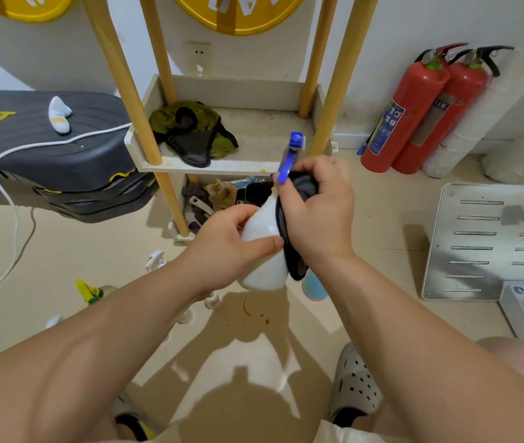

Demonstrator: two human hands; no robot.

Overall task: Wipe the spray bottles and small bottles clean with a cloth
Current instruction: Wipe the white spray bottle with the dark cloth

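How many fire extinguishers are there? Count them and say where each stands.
2. The first extinguisher stands on the floor against the wall at right; the second extinguisher stands just right of it, partly behind it. I see no others.

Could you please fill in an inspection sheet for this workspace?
Surface: beige floor with a brown stain.
Job's things: white spray bottle held above the floor; dark cloth against its side.
Clutter: small bottles and a blue bottle on the floor; green rag on the shelf.
Grippers: left hand grips the spray bottle; right hand holds the cloth.
Cables: white cable trailing across the floor at left.
Surroundings: two fire extinguishers by the wall, metal plate at right.
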